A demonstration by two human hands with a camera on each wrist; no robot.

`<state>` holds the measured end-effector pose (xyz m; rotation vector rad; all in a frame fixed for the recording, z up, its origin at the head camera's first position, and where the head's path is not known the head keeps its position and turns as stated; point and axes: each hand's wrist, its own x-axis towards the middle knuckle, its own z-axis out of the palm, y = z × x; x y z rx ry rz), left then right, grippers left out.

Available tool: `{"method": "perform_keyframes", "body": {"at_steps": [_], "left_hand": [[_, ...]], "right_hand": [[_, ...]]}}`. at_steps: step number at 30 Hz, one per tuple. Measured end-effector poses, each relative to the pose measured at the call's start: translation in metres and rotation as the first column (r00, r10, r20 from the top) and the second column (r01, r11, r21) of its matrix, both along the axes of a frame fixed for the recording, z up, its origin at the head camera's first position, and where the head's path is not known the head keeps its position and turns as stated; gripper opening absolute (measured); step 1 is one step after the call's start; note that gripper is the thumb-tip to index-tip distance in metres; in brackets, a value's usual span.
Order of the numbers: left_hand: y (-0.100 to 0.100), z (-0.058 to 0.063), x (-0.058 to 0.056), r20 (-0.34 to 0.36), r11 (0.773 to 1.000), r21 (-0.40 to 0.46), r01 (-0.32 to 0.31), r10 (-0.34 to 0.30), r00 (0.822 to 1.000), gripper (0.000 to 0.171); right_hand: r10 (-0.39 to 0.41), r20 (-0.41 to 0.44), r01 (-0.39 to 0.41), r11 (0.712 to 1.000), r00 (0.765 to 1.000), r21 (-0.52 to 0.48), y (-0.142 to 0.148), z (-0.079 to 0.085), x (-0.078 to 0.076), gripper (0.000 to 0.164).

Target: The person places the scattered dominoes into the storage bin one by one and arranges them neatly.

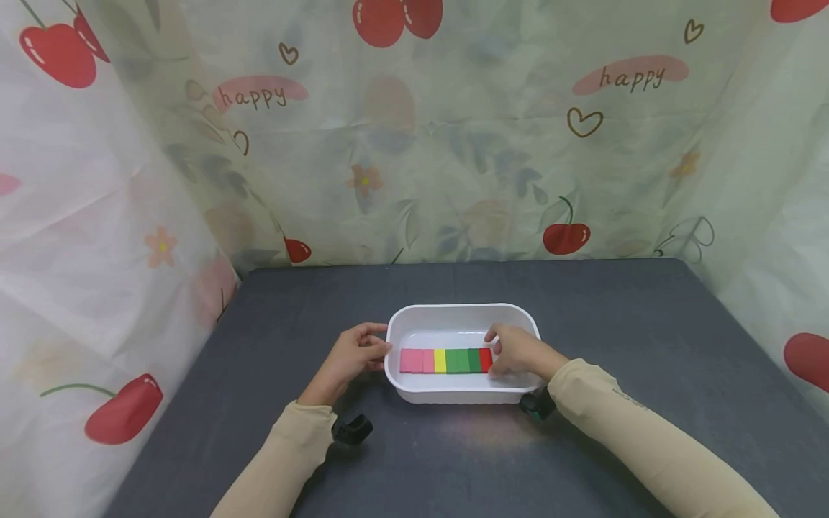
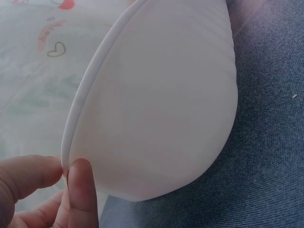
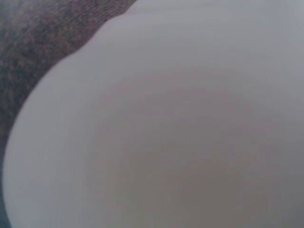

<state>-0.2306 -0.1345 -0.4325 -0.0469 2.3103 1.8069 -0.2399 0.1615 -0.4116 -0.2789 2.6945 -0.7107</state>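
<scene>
A white oval plastic tub (image 1: 463,397) sits on the dark table. Inside it a row of small coloured blocks lies side by side: pink blocks (image 1: 417,361) at the left, a yellow block (image 1: 440,361), green blocks (image 1: 461,361) and a red block (image 1: 485,360) at the right end. My left hand (image 1: 352,356) pinches the tub's left rim; the left wrist view shows thumb and fingers on either side of it. Reaching over the right rim, my right hand (image 1: 518,351) has its thumb and fingers around the red block, partly covering it. The tub wall (image 3: 156,142) fills the right wrist view.
The dark table (image 1: 388,460) extends around the tub on all sides. Behind it and at both sides hangs a pale curtain (image 1: 453,151) printed with cherries and flowers. A black wrist device (image 1: 352,430) sits on the left wrist, and another (image 1: 537,405) on the right.
</scene>
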Motion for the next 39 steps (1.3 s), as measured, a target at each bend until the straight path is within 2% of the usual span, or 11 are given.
{"method": "perform_keyframes", "body": {"at_steps": [7, 15, 24, 31, 39], "left_hand": [[0.001, 0.002, 0.001, 0.004, 1.000, -0.010, -0.005, 0.005, 1.000, 0.043], [0.002, 0.003, 0.001, 0.009, 1.000, -0.017, -0.012, 0.012, 1.000, 0.043], [0.001, 0.003, 0.000, 0.005, 1.000, -0.013, -0.002, 0.002, 1.000, 0.043], [0.002, 0.004, 0.000, 0.021, 1.000, -0.022, -0.014, 0.014, 1.000, 0.044], [0.002, 0.002, -0.001, 0.025, 0.999, -0.036, 0.018, -0.017, 1.000, 0.041]], "right_hand": [[-0.041, 0.027, 0.042, 0.998, 0.999, -0.035, 0.002, 0.004, 0.000, 0.052], [-0.045, 0.063, 0.050, 0.995, 0.997, -0.082, 0.004, 0.010, 0.005, 0.052], [-0.049, 0.077, 0.055, 0.995, 0.996, -0.087, 0.009, 0.017, 0.011, 0.051], [-0.065, 0.101, 0.076, 0.992, 0.993, -0.105, 0.017, 0.028, 0.017, 0.051], [-0.078, 0.137, 0.107, 0.969, 0.987, -0.221, 0.029, 0.038, 0.020, 0.045]]}}
